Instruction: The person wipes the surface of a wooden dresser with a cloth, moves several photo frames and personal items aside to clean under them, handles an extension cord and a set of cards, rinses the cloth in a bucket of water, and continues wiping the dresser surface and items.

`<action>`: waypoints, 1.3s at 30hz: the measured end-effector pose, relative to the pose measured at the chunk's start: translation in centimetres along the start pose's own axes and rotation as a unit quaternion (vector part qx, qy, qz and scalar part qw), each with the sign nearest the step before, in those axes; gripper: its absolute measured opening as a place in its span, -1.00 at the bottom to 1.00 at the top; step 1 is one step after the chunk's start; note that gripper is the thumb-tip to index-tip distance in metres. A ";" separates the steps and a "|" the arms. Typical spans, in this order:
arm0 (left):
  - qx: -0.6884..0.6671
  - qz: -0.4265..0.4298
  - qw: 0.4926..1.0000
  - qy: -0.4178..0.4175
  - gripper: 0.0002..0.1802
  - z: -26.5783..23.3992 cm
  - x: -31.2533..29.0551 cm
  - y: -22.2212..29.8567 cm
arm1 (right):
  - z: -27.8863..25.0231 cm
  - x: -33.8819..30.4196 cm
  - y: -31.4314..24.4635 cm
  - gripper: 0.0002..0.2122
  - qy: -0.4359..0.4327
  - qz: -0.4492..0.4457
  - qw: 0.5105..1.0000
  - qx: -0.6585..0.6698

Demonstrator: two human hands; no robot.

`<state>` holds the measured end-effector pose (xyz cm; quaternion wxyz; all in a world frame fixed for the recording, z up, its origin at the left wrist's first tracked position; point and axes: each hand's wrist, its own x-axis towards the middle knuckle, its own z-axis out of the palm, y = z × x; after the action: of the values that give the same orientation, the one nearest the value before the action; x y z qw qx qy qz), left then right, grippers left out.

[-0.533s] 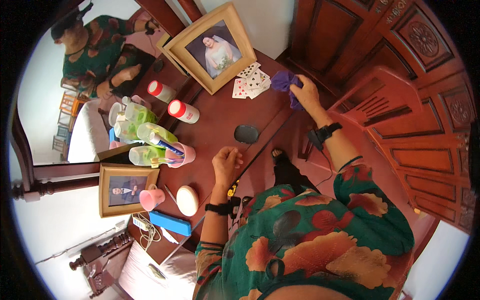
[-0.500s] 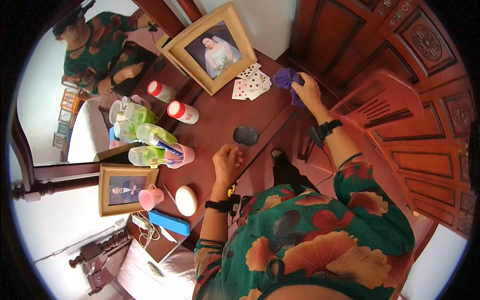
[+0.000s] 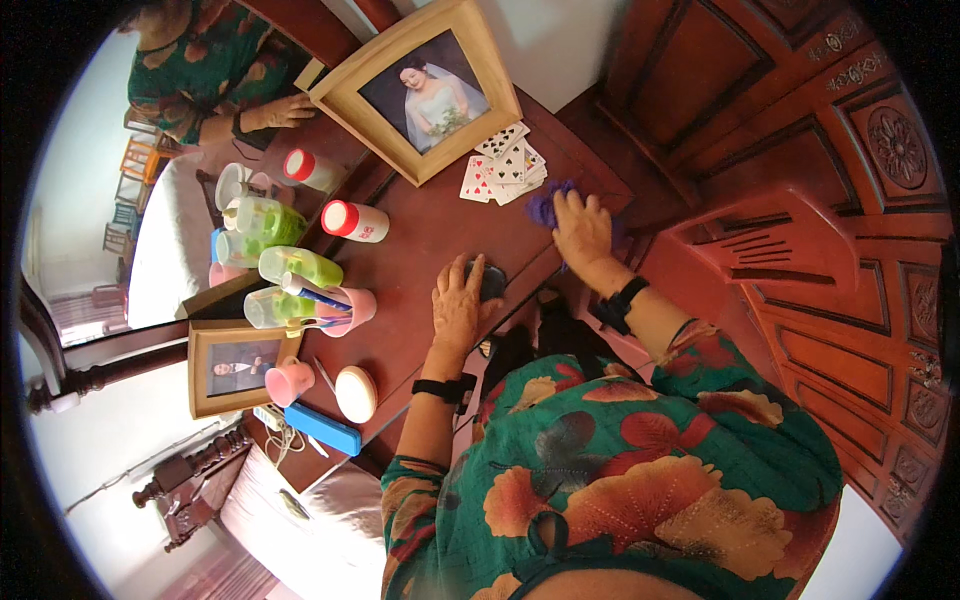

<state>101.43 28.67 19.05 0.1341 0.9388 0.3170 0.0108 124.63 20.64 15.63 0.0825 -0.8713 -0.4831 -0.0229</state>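
Note:
My left hand [image 3: 458, 310] lies over the table with its fingers stretched out. Its fingertips and thumb are at the edge of a small dark oval object [image 3: 492, 283], partly hidden by the hand; I cannot tell its kind. Under my right hand [image 3: 582, 230] is a crumpled purple cloth [image 3: 542, 207], pressed onto the tabletop near the right end of the table. A fan of playing cards [image 3: 507, 172] lies face up just left of the cloth, below a large wooden-framed photo [image 3: 425, 95].
A red-lidded jar [image 3: 356, 221], green-and-clear cups [image 3: 300, 268] and a pink cup with toothbrushes [image 3: 352, 308] stand toward the mirror [image 3: 170, 290]. Nearer are a round cream-coloured box [image 3: 356, 394], a blue case [image 3: 322, 429] and a small framed photo [image 3: 235, 372]. A red chair [image 3: 770, 245] stands at right.
My left hand has moved from loosely curled to spread out, reaching the dark oval object. My right hand has lowered the cloth toward me and left, from the far edge onto the tabletop.

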 end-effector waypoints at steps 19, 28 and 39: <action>0.100 -0.142 0.984 0.027 -0.28 3.7 -4.9 -4.6 | 1.6 -0.9 -5.2 -0.40 -0.043 -0.189 0.981 -0.002; 0.070 -0.262 0.962 0.019 -0.17 3.3 -9.6 -6.8 | 2.1 3.8 -15.8 -0.59 -0.081 -0.260 0.943 0.189; 0.034 -0.264 0.963 0.038 -0.08 0.0 -7.9 -6.2 | 3.5 6.1 -18.6 -0.46 -0.063 -0.303 0.948 0.078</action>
<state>91.45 28.74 17.99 0.0880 0.8248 0.5585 0.0003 112.01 35.94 15.20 0.1083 -0.6741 -0.7292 0.0461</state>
